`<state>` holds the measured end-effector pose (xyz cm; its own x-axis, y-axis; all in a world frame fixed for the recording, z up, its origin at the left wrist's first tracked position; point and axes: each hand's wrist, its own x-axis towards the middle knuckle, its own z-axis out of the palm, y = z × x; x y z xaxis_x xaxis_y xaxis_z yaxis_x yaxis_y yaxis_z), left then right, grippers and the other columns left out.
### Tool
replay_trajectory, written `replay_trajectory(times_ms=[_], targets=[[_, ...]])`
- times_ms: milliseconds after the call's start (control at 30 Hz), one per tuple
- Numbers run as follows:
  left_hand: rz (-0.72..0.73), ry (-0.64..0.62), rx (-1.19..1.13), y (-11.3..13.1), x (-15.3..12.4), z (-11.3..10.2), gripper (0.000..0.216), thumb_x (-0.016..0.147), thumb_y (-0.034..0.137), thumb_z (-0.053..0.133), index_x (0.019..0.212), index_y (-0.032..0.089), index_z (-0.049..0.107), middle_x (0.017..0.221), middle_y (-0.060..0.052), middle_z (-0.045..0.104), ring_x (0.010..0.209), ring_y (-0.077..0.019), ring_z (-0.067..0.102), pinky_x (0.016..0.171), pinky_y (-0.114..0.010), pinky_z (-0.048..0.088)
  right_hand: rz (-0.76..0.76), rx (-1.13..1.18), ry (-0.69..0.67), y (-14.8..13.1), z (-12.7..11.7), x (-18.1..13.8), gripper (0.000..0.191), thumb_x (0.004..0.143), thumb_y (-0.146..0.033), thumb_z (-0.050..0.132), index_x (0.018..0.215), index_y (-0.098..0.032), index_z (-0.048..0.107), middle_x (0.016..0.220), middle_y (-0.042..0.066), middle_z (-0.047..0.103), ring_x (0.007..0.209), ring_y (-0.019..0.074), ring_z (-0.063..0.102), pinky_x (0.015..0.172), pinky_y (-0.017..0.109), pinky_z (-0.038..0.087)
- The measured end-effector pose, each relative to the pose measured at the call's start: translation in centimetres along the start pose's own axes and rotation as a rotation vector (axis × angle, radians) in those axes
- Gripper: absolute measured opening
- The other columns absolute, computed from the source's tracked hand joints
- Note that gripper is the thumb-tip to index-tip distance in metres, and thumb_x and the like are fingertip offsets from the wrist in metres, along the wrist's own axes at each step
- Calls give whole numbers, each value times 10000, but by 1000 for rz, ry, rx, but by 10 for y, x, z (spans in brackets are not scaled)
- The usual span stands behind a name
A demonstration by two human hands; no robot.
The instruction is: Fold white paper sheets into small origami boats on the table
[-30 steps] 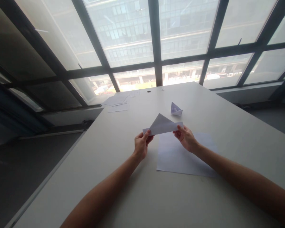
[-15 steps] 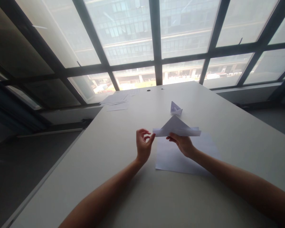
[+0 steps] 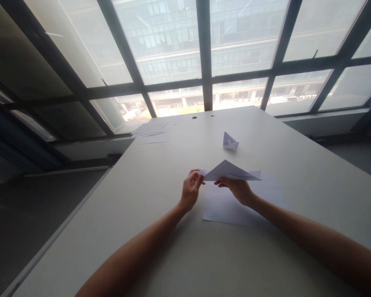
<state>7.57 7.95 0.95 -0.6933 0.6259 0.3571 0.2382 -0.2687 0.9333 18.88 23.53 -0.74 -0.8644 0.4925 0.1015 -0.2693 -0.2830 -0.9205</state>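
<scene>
At the grip in the head view, the left hand (image 3: 191, 191) pinches 1 folded paper (image 3: 226, 170) by its left end; the right hand (image 3: 240, 191) clasps its lower edge. Below lies 1 flat sheet (image 3: 228, 209); beyond, 1 paper boat (image 3: 230, 142).

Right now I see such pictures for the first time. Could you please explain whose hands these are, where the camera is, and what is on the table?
There is no robot here, only someone's own bare hands. The camera is worn on the head and looks forward and down, so both arms reach in from below. The left hand pinches the left end of a folded paper; the right hand holds its lower edge. Beneath, flat white paper lies on the table. Farther off stands a small folded shape, and loose sheets lie at the far left, towards the windows.
</scene>
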Motion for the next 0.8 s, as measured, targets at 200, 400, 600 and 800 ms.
replay_trajectory(times_ms=[200,400,600,800], targets=[[-100,17,-266,-4,-1,1,171,905,359,629,965,199,619,930,-29,601,806,-131,582,721,-267,515,6,-7,-46,0,1,-2,319,694,-384,836,906,-159,757,883,88,759,817,290,729,858,502,581],[67,124,-104,-2,0,1,186,853,318,701,966,224,588,1044,-34,615,812,-138,626,654,-268,553,12,28,-38,1,2,-3,347,668,-371,858,922,-158,754,882,83,758,806,293,729,872,521,579],[168,115,81,4,-4,0,181,853,323,699,976,198,744,1221,-97,576,961,-197,648,789,-335,592,13,111,-1,-5,6,-4,337,664,-335,865,941,-185,747,910,52,761,832,272,728,932,509,558],[183,110,100,2,-7,1,144,810,311,746,875,184,733,1169,-80,550,941,-183,655,798,-336,595,-3,91,9,-7,7,-3,282,657,-335,863,880,-191,768,883,46,765,872,280,718,970,512,532]])
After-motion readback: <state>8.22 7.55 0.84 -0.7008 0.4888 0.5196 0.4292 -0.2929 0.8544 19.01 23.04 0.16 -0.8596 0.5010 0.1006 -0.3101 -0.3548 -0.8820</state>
